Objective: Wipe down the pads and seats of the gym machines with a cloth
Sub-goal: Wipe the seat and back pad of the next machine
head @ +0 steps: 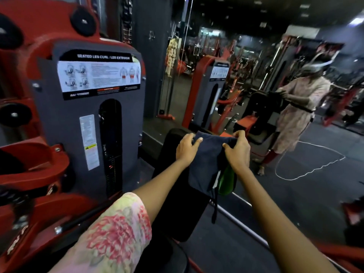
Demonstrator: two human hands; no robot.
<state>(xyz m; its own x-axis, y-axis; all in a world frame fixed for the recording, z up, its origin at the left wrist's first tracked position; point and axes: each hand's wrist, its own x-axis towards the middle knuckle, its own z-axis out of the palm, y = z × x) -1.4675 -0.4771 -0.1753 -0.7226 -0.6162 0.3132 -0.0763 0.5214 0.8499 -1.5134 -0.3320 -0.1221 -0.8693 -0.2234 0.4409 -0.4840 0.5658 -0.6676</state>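
A dark blue cloth (204, 164) hangs over the top of the black back pad (171, 194) of a seated leg curl / leg extension machine. My left hand (186, 146) grips the cloth's upper left edge, fingers curled over it. At the cloth's upper right corner my right hand (237, 149) pinches the fabric. A green object (226, 181) shows under the cloth's right side, below my right hand; what it is I cannot tell. A dark strip dangles from the cloth's lower edge.
The grey weight-stack housing (88, 119) with its instruction placard stands at left, inside a red frame (39, 170). A wall mirror (275, 85) right ahead reflects me and other machines. A white cable (311, 168) loops on the dark floor at right.
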